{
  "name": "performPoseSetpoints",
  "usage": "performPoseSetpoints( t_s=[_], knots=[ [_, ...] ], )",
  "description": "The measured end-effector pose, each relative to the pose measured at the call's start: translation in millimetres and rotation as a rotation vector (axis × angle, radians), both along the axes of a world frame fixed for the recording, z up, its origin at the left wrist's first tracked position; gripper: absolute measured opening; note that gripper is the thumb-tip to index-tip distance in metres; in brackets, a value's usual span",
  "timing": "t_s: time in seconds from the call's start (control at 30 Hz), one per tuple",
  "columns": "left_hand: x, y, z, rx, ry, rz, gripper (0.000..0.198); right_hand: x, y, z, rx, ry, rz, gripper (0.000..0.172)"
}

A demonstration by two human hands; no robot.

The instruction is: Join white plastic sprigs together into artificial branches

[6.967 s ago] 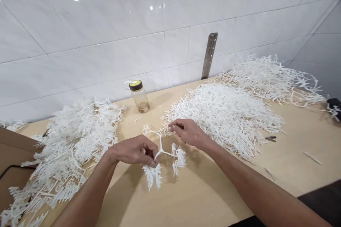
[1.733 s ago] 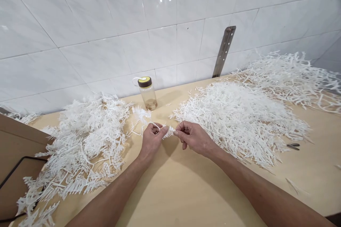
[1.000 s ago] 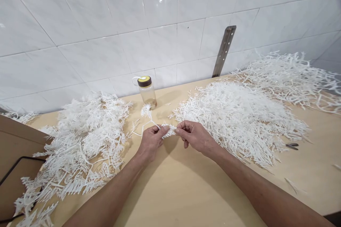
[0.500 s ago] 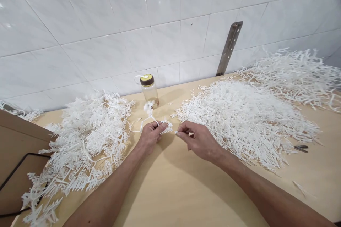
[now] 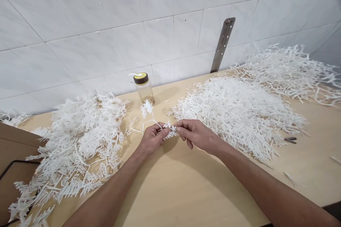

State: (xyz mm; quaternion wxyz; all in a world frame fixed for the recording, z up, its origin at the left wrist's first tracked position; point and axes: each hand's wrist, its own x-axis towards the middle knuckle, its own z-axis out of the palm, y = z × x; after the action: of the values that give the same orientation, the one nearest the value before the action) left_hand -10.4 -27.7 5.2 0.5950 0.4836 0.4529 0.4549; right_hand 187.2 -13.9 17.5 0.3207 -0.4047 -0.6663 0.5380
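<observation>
My left hand pinches a white branched plastic sprig, whose thin stems and one tufted end stick out past the fingers to the left and back. Another tufted end of it lies between my two hands. My right hand has thumb and forefinger closed at this tuft's right tip, the other fingers curled loosely. To the left spreads a heap of similar tufted sprigs. A pile of small loose white pieces lies beyond and right of my right hand.
A bottle with a yellow and dark lid stands near the wall. Bare white branches are heaped at the back right. Small snips lie by the loose pile. A cardboard box is at the left; a perforated metal strip leans against the tiles.
My right hand has come in from a short gap to the tuft in my left hand. The left hand keeps its pinch. The whole view has shifted slightly.
</observation>
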Motion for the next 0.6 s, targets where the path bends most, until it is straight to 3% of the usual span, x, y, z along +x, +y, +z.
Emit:
performPoseSetpoints(
  t_s=[0.17,0.4,0.6],
  knots=[
    [0.0,0.9,-2.3,-0.019,0.046,0.006,0.047,-1.2,4.5,-8.0,-0.125,0.067,0.002,0.033],
    [-2.0,0.2,1.2,-0.01,0.03,-0.016,0.046,2.1,6.9,-2.4,-0.387,0.277,0.105,0.04],
    [-3.0,-1.6,4.0,-0.019,0.036,-0.034,0.046,2.8,7.5,-3.3,-0.434,0.305,0.121,0.04]
  ],
)
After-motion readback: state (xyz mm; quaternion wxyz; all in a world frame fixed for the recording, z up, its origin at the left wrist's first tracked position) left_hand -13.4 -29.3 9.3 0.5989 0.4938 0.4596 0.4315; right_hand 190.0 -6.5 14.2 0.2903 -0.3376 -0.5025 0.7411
